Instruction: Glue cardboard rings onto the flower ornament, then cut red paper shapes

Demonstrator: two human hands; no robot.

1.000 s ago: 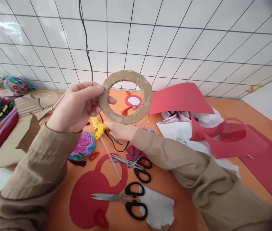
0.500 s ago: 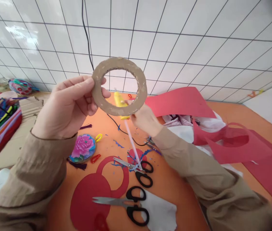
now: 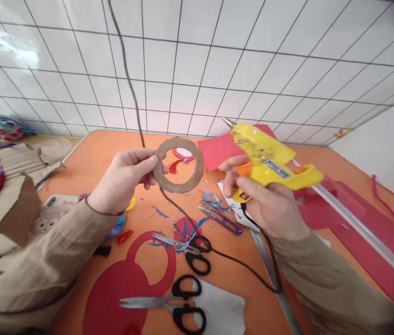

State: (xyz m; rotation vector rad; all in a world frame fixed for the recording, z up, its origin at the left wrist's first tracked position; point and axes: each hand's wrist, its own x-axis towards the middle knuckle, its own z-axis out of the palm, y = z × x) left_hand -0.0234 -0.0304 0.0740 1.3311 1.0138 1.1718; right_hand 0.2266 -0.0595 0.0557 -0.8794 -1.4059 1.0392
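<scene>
While the left hand (image 3: pixel 123 181) is pinching the left edge of a flat cardboard ring (image 3: pixel 179 188), with the thumb lying on the near face and a fingertip showing through the hole, the right hand (image 3: pixel 275 209) is gripping a yellow hot glue gun (image 3: pixel 263 151) by its handle. The ring is standing nearly upright in the air above the orange tabletop (image 3: pixel 214 260), with its broad face turning toward the viewer. The right fingers are closing around the handle near the orange trigger (image 3: pixel 243 168); whether they are pressing it, I cannot tell. The gun's metal nozzle (image 3: pixel 229 122) is pointing up and leftward, well apart from the ring, and a translucent glue stick (image 3: pixel 367 237) is protruding from its rear toward the lower right.

A black cord (image 3: pixel 242 267) is hanging from the handle, looping beside the right sleeve and running across the table. Beneath the hands, black-handled scissors (image 3: pixel 179 243) are lying partly over blue scraps and a small red disc (image 3: pixel 183 225), with purple-handled thread snips (image 3: pixel 224 221) resting near them. Closer in, a larger pair of scissors (image 3: pixel 188 302) is lying with its blades over a big red paper disc (image 3: pixel 113 298) and its handles over a white scrap (image 3: pixel 223 307). A red paper ring (image 3: pixel 170 265) is touching the disc.
</scene>
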